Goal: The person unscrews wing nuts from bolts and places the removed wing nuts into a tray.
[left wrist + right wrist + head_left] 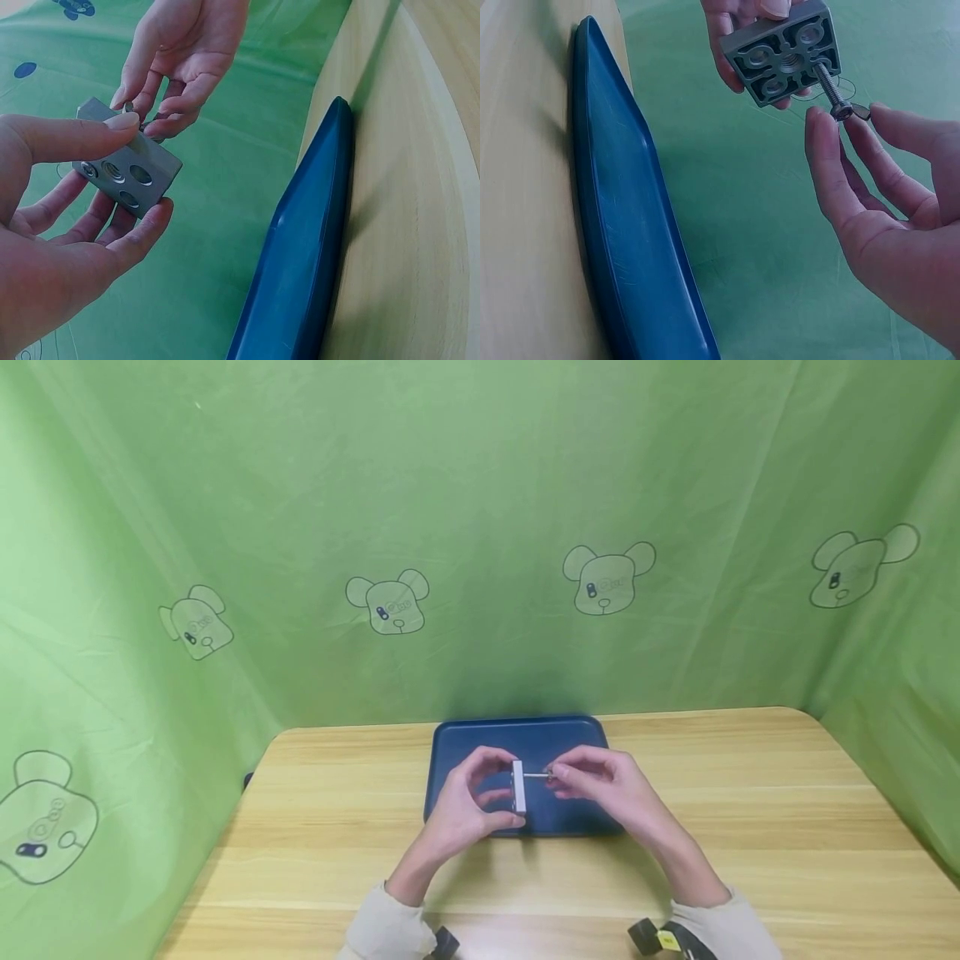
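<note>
My left hand (459, 810) holds a small square grey metal block (519, 789) by its edges, above a blue tray. Several round holes show on one face of the block (140, 175) in the left wrist view. Its recessed other face faces my right hand (611, 781). From a corner hole on that side a threaded bolt (829, 85) sticks out. Right-hand fingertips pinch about the bolt's head, where a small flat metal piece (860, 112) meets the thumb. Whether that piece belongs to the bolt I cannot tell.
The blue tray (517, 722) lies at the far edge of a wooden table (337, 827). Green curtains (487, 468) printed with bear heads rise behind and on both sides. Below the hands, a dark strap device (667, 937) sits at the right sleeve.
</note>
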Available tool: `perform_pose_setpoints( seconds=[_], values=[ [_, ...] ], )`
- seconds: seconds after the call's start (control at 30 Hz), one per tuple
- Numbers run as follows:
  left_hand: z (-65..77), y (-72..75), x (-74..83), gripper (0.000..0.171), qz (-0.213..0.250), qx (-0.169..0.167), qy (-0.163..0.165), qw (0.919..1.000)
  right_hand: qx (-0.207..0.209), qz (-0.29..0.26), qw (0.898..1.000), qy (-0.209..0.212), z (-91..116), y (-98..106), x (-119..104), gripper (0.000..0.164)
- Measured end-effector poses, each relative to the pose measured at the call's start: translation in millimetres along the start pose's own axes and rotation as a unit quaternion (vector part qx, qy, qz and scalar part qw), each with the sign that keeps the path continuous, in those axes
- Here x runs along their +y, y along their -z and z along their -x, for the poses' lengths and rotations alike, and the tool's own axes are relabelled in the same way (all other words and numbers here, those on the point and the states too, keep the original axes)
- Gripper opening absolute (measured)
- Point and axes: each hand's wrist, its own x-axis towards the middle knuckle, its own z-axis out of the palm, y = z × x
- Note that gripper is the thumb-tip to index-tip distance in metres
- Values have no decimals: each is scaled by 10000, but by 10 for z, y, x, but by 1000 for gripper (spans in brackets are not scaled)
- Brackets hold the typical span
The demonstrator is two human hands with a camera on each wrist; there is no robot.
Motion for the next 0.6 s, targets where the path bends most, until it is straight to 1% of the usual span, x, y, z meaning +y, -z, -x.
perform_pose_setpoints(
  seconds=[0.17,0.37,0.6],
  values=[
    [-1,6,6,68,-26,-15,15,10000,45,-60,10000,-35,6,12,0,32],
    [3,6,14,68,-104,21,56,9999,-17,-133,9999,-10,7,5,-13,37],
    [-6,2,-7,69,-87,-17,11,10000,18,-173,9996,-232,18,-6,-46,40]
  ],
)
